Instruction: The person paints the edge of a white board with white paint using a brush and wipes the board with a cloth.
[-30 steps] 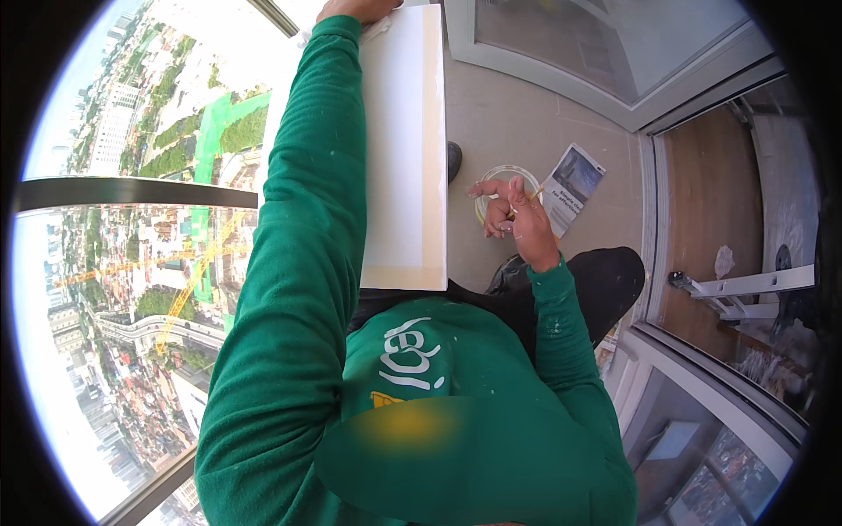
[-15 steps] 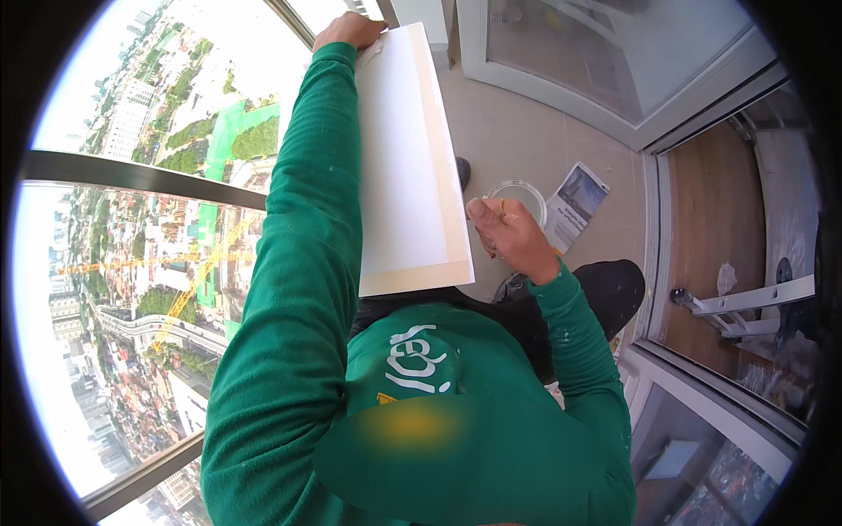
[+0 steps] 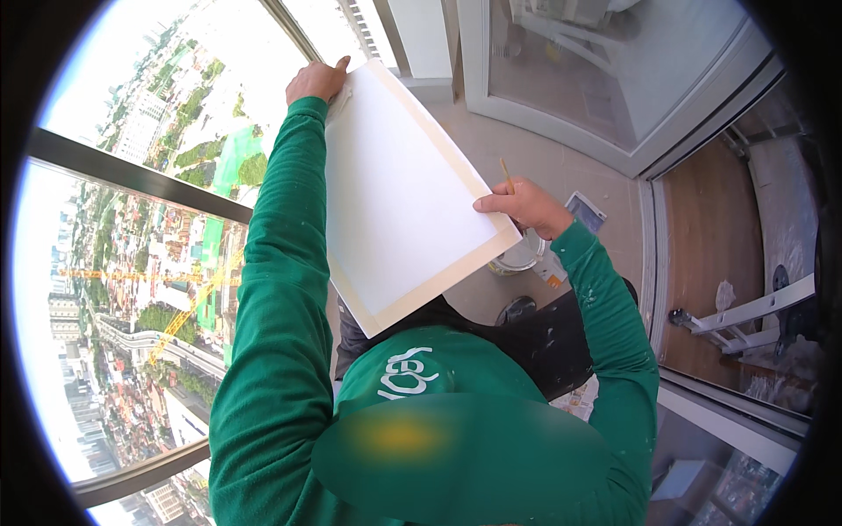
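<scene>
A white rectangular board (image 3: 403, 184) with beige tape along its edges lies tilted in front of my chest. My left hand (image 3: 317, 81) is closed on its far left corner, thumb over the face, by some crumpled pale material (image 3: 340, 103). At the right edge, my right hand (image 3: 532, 209) grips the board near its closest corner, thumb on the taped border. The same hand holds a thin yellowish stick (image 3: 506, 172) that pokes up between the fingers; its lower end is hidden. Below this hand stands a round container (image 3: 523, 255), partly covered by the board.
Large windows with a dark frame (image 3: 140, 174) run along my left, high above a city. A white-framed glass door (image 3: 570, 131) stands at the far right. A printed leaflet (image 3: 586, 210) lies on the tiled floor. Beyond the right-hand door track is a metal ladder-like frame (image 3: 754, 307).
The board has turned, its near end swinging right and its face showing wider. My left hand moved left and nearer. My right hand, apart from the board before, now grips its edge.
</scene>
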A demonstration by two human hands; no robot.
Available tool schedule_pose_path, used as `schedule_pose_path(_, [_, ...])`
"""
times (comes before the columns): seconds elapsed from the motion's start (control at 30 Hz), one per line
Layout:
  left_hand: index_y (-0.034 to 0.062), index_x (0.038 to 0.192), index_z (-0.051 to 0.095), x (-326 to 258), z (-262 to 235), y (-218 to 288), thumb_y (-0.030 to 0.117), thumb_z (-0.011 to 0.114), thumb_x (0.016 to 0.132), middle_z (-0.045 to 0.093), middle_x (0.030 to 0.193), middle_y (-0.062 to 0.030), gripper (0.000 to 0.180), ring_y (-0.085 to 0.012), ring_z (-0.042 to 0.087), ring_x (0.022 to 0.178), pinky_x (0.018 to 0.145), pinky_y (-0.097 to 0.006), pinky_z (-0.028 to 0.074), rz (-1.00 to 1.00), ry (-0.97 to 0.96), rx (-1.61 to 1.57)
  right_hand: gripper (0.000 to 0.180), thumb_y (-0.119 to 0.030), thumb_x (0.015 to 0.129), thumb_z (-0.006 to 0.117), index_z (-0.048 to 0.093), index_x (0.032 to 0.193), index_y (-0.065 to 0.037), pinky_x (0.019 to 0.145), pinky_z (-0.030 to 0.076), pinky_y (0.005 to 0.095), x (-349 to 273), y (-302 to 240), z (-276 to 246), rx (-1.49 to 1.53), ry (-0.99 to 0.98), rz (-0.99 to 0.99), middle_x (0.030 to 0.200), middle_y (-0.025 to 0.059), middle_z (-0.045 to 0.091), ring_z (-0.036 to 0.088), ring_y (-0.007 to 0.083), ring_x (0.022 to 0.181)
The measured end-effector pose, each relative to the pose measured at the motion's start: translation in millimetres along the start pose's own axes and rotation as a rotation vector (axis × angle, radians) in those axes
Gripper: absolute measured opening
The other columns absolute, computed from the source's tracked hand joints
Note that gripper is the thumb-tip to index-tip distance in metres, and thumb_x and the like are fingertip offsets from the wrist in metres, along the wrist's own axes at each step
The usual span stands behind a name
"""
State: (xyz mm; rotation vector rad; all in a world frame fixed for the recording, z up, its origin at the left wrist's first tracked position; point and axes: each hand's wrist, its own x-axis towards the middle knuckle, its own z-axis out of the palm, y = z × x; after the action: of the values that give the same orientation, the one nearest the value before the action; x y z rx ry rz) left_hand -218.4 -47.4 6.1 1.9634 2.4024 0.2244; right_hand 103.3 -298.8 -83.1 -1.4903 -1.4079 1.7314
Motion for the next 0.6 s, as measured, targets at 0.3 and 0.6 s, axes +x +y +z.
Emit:
schedule_pose_path(0.3, [0.0028,0.114,0.077,-27,-6,-18,0.072,0.043,0.099,0.075,0.118,-0.0182,0.079,-0.0337,0.070,0.112,0.097,-0.045,0.054,0.040,0.078,0.062,0.050,-0.047,0.080,0.083,0.077,0.091,0.001,0.042,0.038,0.0272,7,-8,-34,-0.126,0.067,0.016,0.065,0.0045,0.063,0.054,0.0121,0.049])
schedule_pose_path(0.6, [0.0062,0.087,0.075,-71,12,-34,0.043,0.062,0.101,0.072,0.089,-0.0104,0.041,-0.0302,0.069,0.091,0.083,-0.043,0.050,0.666,0.608,-0.069,0.051,-0.046,0.076,0.087,0.077,0.087,0.003,0.041,0.032,0.0296,5,-37,-53,-0.303,0.091,0.032,0.060,0.0046,0.058,0.048,0.0136,0.045])
